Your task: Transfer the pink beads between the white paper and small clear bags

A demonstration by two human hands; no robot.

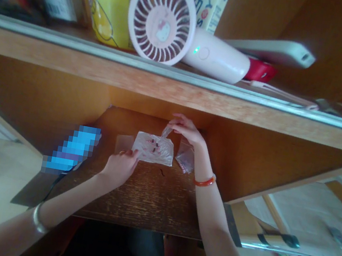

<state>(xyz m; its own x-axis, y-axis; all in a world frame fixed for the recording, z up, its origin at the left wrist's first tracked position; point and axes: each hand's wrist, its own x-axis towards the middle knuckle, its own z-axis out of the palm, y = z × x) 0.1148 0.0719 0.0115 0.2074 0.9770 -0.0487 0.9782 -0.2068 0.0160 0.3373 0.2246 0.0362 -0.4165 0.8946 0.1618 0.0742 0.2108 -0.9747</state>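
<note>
A clear plastic bag [155,149] with small dark red bits inside lies flat on a dark wooden desk [142,198]. My left hand [120,167] pinches its near left corner, fingers closed. My right hand [184,129] pinches the bag's far right corner and lifts it slightly. An orange bangle sits on my right wrist and a silver one on my left. A second small clear bag [185,158] lies just right of the first, beside my right wrist. One small dark bit [162,172] rests on the desk below the bag.
A shelf [179,81] runs overhead with a pink hand fan [164,16], books, a white flat device [271,50] and a red item. A blurred blue object [72,149] lies left of the desk. Wooden side walls close in the desk on both sides.
</note>
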